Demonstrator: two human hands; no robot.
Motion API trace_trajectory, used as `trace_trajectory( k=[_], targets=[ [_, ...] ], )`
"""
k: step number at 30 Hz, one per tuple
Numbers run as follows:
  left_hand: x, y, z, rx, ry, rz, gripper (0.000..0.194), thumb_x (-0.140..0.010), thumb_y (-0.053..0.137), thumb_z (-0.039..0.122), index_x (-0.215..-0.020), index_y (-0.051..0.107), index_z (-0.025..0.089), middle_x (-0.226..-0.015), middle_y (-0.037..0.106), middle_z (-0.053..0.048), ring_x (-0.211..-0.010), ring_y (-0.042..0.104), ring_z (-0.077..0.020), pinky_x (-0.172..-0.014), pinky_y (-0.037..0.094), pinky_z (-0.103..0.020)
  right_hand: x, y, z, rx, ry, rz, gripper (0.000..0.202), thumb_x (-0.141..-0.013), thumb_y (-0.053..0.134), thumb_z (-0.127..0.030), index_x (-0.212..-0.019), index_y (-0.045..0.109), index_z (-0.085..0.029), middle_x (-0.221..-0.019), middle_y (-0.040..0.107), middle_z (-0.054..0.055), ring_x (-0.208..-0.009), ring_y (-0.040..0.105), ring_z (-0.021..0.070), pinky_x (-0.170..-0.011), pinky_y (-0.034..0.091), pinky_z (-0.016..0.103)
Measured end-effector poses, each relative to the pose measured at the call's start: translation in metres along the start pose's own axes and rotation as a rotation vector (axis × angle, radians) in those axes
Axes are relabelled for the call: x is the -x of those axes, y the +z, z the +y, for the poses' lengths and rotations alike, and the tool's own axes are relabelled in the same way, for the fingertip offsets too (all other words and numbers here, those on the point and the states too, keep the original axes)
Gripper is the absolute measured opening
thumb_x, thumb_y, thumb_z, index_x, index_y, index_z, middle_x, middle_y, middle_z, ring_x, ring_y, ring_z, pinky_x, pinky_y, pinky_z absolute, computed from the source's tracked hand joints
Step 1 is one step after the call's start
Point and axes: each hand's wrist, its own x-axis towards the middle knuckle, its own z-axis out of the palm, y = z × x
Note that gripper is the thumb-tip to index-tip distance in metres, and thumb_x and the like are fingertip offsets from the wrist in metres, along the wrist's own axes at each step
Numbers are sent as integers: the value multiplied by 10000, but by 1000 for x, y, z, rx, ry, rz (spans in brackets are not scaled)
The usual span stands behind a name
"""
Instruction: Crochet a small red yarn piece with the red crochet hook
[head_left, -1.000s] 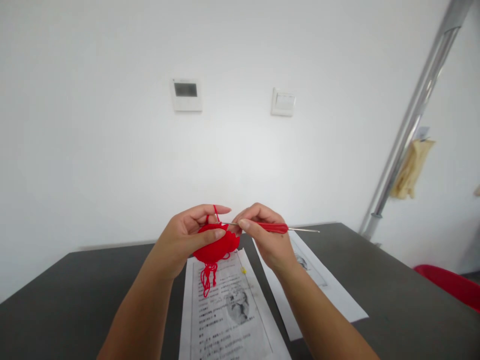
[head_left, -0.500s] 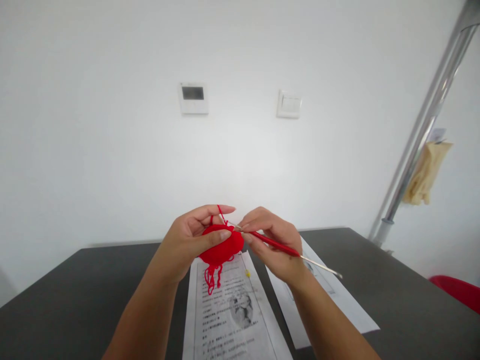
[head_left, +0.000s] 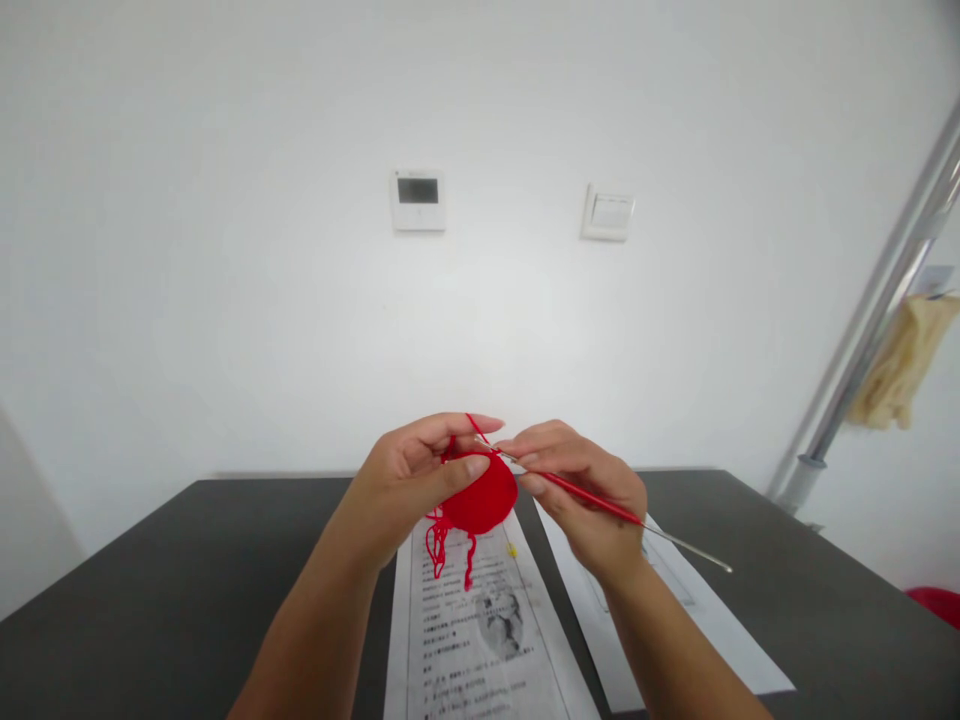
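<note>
Between thumb and fingers, my left hand pinches a round red crochet piece. A strand of red yarn runs over its raised forefinger. Loose yarn loops and a short tail dangle below the piece. My right hand grips a crochet hook with a red handle and metal ends, held like a pen. The hook's tip meets the top edge of the piece near the left thumb; its other metal end sticks out past my right palm.
Two printed sheets lie on the dark table: a text page with a grey picture below the piece, and another paper under my right forearm. A metal pole with a cream cloth stands at the right.
My view has shifted, so everything sits further right. The red piece has turned a little, its tail now hanging apart from the loops. The hook tip now shows beyond the piece's top edge.
</note>
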Motion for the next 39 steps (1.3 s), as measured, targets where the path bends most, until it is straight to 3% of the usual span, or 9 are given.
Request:
trace_trajectory(
  k=[4,12,19,23,28,39],
  targets=[
    [-3,-2,0,-2,45,19,209,-709,877,180,-914,853,213,-736,720,10,-697,646,-111,-656,518,-199,-2,2,-1,-72,55,62,353,-847,754,-17,-1009,817,-324,-985,834,-2,-929,783,172,-826,652,336],
    [-3,4,-1,113,27,20,330,-691,891,141,-1011,831,197,-731,729,21,-677,650,-86,-645,532,-177,0,1,-3,-51,73,91,358,-837,757,-19,-999,824,-331,-993,838,-4,-932,783,173,-841,644,339],
    [-1,2,1,23,46,50,326,-700,862,133,-1018,812,181,-737,705,31,-690,638,-88,-653,517,-187,-2,1,-3,-132,145,77,315,-853,749,-30,-984,821,-307,-1016,846,-14,-948,798,141,-851,649,265],
    [0,1,2,-49,42,35,318,-712,837,155,-1026,800,177,-751,685,34,-699,619,-94,-651,495,-203,-4,-1,-1,-226,201,71,176,-880,786,-133,-958,826,-285,-987,852,2,-912,807,145,-818,665,258],
    [3,-4,2,-177,48,11,311,-765,775,198,-1076,779,183,-789,665,31,-727,599,-114,-669,475,-243,-4,-8,2,-297,288,17,45,-882,826,-273,-927,825,-265,-960,856,17,-861,810,148,-780,669,256],
    [4,-1,6,-453,24,5,290,-801,668,237,-1070,759,179,-830,665,10,-815,623,-166,-772,483,-307,-8,-27,-2,-313,400,-166,73,-914,798,-303,-914,776,-234,-1001,850,45,-880,812,179,-787,672,320]
  ],
)
